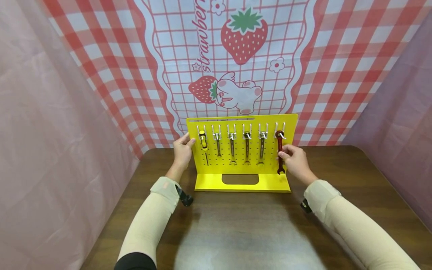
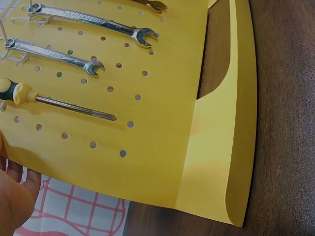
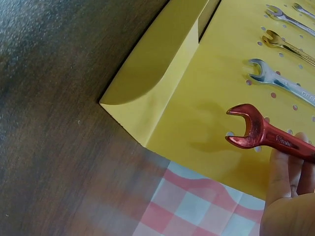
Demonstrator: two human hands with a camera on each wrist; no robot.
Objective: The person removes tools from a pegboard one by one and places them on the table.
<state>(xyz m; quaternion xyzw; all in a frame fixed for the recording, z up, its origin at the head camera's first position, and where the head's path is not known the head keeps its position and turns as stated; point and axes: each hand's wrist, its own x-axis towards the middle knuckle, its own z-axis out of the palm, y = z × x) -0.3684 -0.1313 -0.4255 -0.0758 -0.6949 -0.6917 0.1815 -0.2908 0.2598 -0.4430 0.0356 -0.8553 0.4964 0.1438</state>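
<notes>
A yellow pegboard stand point(image 1: 236, 169) stands upright on the table, with tools hanging from its metal hooks. My left hand point(image 1: 183, 153) holds the board's left edge, thumb at the front and fingers partly hidden behind. In the left wrist view, fingers of that hand point(image 2: 17, 196) show at the board's side. My right hand point(image 1: 294, 160) pinches the shaft of a red wrench point(image 1: 280, 152), whose upper end is at the rightmost hook. Its open-ended jaw points down, seen close in the right wrist view beside my right hand point(image 3: 290, 206).
A yellow-and-black screwdriver point(image 1: 203, 140) hangs leftmost. Between it and the red wrench hang several wrenches, among them a silver wrench point(image 3: 283, 83) and a gold-coloured wrench point(image 3: 285, 45). Behind the wooden table point(image 1: 243, 228) hangs a strawberry-print cloth point(image 1: 243, 37); pink curtains point(image 1: 50, 131) flank both sides.
</notes>
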